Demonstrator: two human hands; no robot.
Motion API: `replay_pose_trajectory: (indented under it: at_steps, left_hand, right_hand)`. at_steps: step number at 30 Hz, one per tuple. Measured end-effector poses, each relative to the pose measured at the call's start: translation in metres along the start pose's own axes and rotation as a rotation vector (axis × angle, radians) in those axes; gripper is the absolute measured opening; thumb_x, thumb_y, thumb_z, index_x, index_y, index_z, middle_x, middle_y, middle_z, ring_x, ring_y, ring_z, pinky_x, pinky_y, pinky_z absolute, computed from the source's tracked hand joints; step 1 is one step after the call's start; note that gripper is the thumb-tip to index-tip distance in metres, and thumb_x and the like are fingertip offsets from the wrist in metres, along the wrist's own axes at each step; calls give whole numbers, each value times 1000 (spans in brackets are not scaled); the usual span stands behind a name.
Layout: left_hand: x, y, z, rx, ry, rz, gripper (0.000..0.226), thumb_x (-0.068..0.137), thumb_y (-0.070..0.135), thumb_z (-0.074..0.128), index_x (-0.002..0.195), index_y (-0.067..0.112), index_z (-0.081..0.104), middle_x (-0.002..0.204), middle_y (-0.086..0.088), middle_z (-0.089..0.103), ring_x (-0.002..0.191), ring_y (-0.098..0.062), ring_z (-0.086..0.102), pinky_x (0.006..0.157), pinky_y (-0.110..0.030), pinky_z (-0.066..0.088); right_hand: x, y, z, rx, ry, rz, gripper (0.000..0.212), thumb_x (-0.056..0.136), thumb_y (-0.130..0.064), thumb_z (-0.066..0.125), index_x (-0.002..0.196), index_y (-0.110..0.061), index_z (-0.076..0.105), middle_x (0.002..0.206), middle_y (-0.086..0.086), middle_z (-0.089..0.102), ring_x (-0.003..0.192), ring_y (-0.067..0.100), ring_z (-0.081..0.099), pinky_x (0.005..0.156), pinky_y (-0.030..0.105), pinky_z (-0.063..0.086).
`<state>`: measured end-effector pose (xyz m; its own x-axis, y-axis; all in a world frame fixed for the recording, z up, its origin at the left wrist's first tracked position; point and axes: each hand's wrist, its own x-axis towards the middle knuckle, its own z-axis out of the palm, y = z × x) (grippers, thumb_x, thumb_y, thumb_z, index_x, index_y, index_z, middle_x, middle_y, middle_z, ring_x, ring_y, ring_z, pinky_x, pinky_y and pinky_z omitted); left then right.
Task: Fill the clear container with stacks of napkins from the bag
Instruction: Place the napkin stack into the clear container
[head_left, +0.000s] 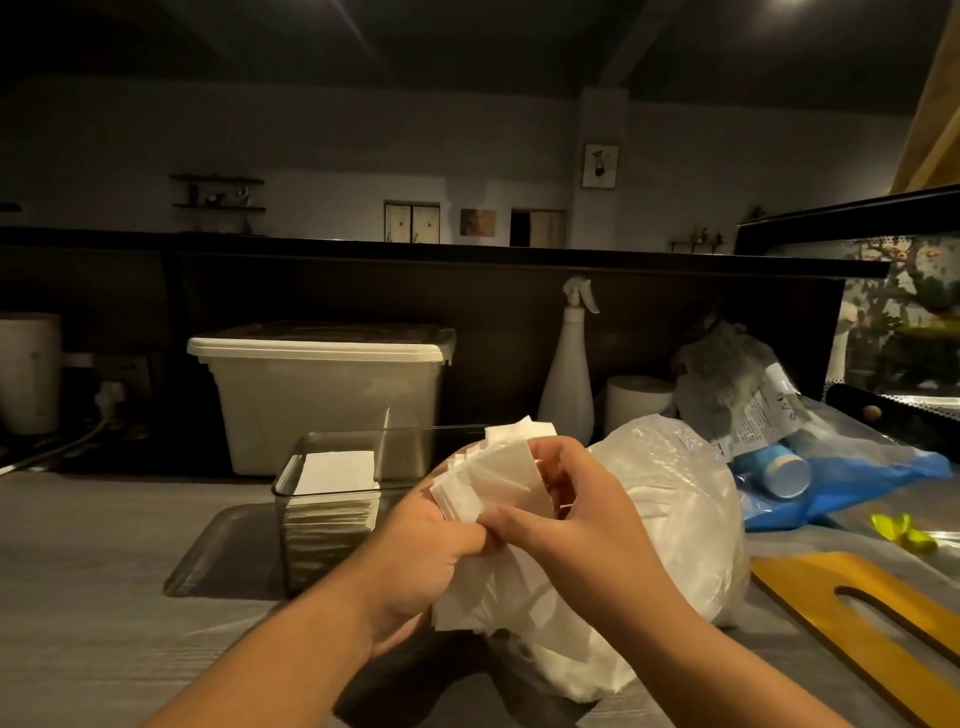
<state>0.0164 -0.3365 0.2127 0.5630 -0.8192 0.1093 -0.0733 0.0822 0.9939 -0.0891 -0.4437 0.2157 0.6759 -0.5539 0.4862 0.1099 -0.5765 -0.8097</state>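
**Asker:** While both hands are busy at the centre of the frame, which step is in hand?

**Describer:** Squaring up a bundle, I'd judge. The left hand (415, 561) and right hand (576, 514) both clasp a loose bundle of napkins (498, 483), held in front of the white plastic bag (675, 499), which sits right of centre. The bundle has not yet gone into the container.

**Asker:** Where is that container?

**Describer:** The clear container (322, 551) stands left of centre on the grey counter (104, 597), just beyond the left hand. One flat white stack (337, 470) lies in its left part. The right part looks unfilled, though the hands hide some of it.

**Asker:** How are the hands posed?

**Describer:** Both forearms rise from the bottom edge. The left hand cups the bundle from the left. The right closes on it from the right, fingers curled over the top sheets, its thumb meeting the left thumb. Sheets fan unevenly, with corners poking upward.

**Asker:** And next?

**Describer:** Probably evening the edges, then carrying the bundle up and left and lowering it beside the stack, pinched firmly so that no sheets slide.
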Motion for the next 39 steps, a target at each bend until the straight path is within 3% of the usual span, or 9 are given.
replay_pose_trajectory:
  at_steps: [4, 8, 13, 17, 22, 27, 33, 36, 39]
  left_hand:
    - [-1, 2, -2, -96, -33, -6, 46, 87, -15, 53, 119, 17, 64, 95, -10, 75, 91, -27, 71, 77, -40, 60]
    - [-5, 9, -6, -235, -113, 18, 43, 75, -13, 42, 99, 15, 65, 69, -5, 68, 71, -21, 67, 62, -34, 54]
    - [-4, 7, -13, -390, -95, -49, 52, 63, 12, 51, 114, 13, 63, 93, -19, 67, 86, -36, 60, 70, -44, 55]
    - [-5, 12, -8, -323, -14, -40, 43, 76, 30, 61, 116, 16, 68, 94, -17, 74, 75, -29, 72, 67, -45, 59]
    - [-3, 11, -5, -247, 142, -26, 26, 94, 25, 60, 118, 17, 68, 98, -14, 75, 83, -31, 74, 62, -42, 60]
    - [0, 15, -8, -212, 268, -5, 21, 93, 15, 63, 114, 16, 65, 83, -6, 77, 71, -23, 73, 56, -36, 57]
    - [0, 19, -14, -167, 211, 0, 16, 92, 5, 61, 106, 12, 66, 73, 0, 76, 61, -16, 72, 49, -27, 55]
    - [1, 18, -14, -89, 189, 51, 27, 92, 1, 61, 102, 26, 65, 71, 7, 75, 64, -11, 70, 51, -22, 53]
    - [2, 18, -15, 35, 139, 128, 42, 94, -2, 56, 95, 39, 60, 83, 6, 71, 74, -11, 66, 55, -20, 51]
  right_hand:
    - [-1, 3, 1, 15, 4, -29, 22, 81, -23, 77, 95, -34, 65, 95, -15, 67, 89, 3, 64, 75, 22, 58]
    - [0, 2, 0, 111, -43, 12, 21, 79, -36, 70, 99, -35, 63, 96, -18, 69, 89, 3, 66, 68, 19, 56]
    - [1, 3, -3, 165, -117, -6, 39, 65, -32, 57, 102, -28, 70, 93, -9, 70, 88, 9, 66, 67, 20, 52]
    - [3, 3, -5, 182, -176, -1, 47, 61, -30, 57, 105, -31, 73, 99, -11, 72, 93, 11, 67, 71, 24, 55]
    - [3, 5, -7, 131, -202, -60, 38, 63, -36, 59, 99, -33, 71, 102, -14, 71, 95, 11, 67, 78, 30, 61]
    - [12, 10, -19, 128, 18, -94, 14, 67, -26, 60, 78, -17, 58, 76, -2, 62, 70, 12, 60, 59, 21, 51]
    - [13, 11, -19, 93, 48, -143, 8, 92, -18, 68, 97, -24, 68, 90, -11, 70, 85, 10, 68, 71, 28, 61]
    - [11, 10, -19, 106, 60, -174, 13, 92, -18, 67, 98, -29, 67, 93, -16, 69, 90, 5, 67, 69, 24, 59]
    - [13, 11, -25, -118, 4, -258, 11, 90, -23, 69, 94, -32, 66, 99, -24, 61, 99, 3, 58, 80, 28, 57]
